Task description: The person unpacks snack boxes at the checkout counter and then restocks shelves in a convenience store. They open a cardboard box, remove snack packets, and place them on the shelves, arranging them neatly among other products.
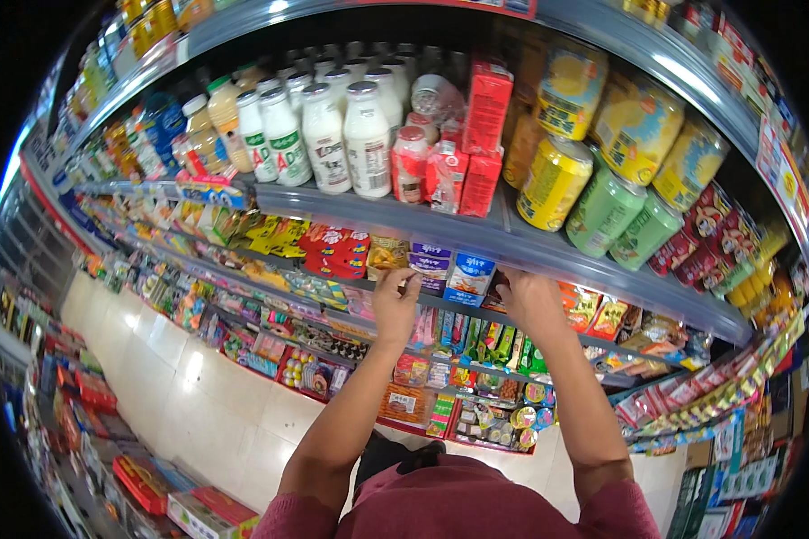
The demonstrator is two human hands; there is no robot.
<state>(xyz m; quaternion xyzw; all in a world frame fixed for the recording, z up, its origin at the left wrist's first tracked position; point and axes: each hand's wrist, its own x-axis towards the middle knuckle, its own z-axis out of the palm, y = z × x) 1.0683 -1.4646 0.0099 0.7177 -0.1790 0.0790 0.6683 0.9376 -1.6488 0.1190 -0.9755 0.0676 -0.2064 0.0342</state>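
Both my hands reach to the snack shelf just under the drinks shelf. My left hand (396,300) is at the front of a gold-brown snack packet (387,252), beside purple-and-white packets (429,264); its thumb and forefinger are curled close together, and whether they grip anything is unclear. A blue-and-white packet (470,277) stands between my hands. My right hand (529,296) is to the right of it, by a dark packet (493,299), with its fingertips partly hidden under the shelf edge. Whether it holds something cannot be told.
Above is a shelf edge (377,214) with white milk-drink bottles (367,145), red cartons (489,114) and yellow and green cans (554,182). Red snack bags (335,252) lie left of my left hand. Lower shelves hold candy and small packs. Boxed goods (212,512) stand at the lower left.
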